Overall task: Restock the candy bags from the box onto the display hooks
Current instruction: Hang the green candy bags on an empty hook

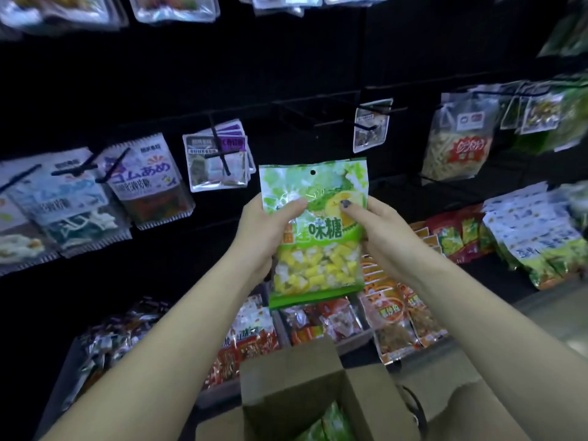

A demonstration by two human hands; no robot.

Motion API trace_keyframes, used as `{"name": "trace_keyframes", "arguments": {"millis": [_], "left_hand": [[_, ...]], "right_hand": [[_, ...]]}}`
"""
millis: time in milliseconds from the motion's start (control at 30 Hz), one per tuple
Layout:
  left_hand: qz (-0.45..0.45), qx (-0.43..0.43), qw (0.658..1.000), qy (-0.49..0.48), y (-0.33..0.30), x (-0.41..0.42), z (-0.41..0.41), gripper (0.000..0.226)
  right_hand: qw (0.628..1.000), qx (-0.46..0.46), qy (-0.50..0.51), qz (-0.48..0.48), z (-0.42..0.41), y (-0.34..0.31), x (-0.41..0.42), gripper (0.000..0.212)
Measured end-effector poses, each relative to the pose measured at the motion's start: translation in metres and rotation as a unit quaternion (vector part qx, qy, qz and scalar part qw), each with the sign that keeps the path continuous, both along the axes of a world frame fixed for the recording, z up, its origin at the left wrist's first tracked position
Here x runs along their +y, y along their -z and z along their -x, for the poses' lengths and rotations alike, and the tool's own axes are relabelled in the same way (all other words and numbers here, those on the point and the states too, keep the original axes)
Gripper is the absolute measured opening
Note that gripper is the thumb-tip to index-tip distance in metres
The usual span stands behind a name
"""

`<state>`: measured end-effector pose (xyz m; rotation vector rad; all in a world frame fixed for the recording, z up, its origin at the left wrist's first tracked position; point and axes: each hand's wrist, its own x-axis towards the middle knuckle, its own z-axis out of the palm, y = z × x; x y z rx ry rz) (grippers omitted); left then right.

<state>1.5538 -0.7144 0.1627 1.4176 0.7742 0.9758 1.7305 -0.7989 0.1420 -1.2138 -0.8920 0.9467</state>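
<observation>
I am facing a black display wall [191,74] fitted with black wire hooks [334,122], dimly lit, with packed trays of snacks along its base. Several hooks in the middle row stand bare; others carry clear-windowed bags.

Both of my hands hold 1 green candy bag [313,230] upright in front of the wall, below the bare hooks and touching none of them. My left hand [270,227] grips its left edge, thumb across the front; my right hand [378,230] grips the right edge, its dark-polished thumb pressed on the lemon picture. The bag has a round hang hole at the top centre and large white characters "味糖" on a green band; the rest of the print is too blurred for me to read. Its clear lower window shows yellow and white wrapped candies.

To the left hangs a white bag [143,179] printed with blue Japanese script, "ゴムあめ" as far as I can tell.

At the bottom an open brown cardboard box [286,377] stands with its flaps up; more green bags [331,424] lie inside it.
</observation>
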Motion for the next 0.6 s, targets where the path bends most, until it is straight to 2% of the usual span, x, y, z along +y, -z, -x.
{"name": "trace_keyframes", "arguments": {"millis": [200, 600], "left_hand": [[0.032, -0.009, 0.999, -0.015, -0.025, 0.017, -0.027, 0.011], [0.054, 0.009, 0.998, -0.004, -0.037, 0.036, -0.041, 0.015]], "right_hand": [[0.998, 0.008, 0.056, -0.013, -0.014, -0.023, 0.023, 0.021], [0.997, 0.039, 0.062, 0.008, -0.027, -0.034, 0.046, 0.018]]}}
